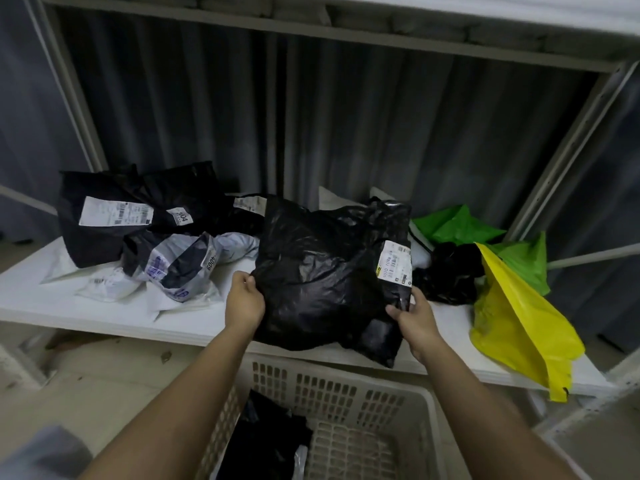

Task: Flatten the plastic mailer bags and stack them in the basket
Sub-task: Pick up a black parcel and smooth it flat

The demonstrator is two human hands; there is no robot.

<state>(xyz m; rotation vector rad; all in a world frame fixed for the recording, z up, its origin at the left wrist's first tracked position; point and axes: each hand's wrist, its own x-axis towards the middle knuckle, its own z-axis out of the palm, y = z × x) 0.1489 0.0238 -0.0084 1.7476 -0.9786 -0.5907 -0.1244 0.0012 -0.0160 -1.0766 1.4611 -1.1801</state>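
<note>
Mailer bags already lie dark in the basket [346,386] nearest me; just beyond, my left hand [244,301] and right hand [414,318] each pinch a side of a crumpled black mailer bag [322,271] on the white surface [69,299]. Farther back sit more black and grey bags [138,216] at left, and a yellow bag [519,327] and green bag [460,225] at right.

Both bare forearms reach forward. The left hand [244,299] and the right hand [415,315] each pinch the black mailer bag [325,271] with curled fingers, thumbs on top.

"304" on black mailer label [182,216]; "6000" on grey mailer [210,261]
</note>
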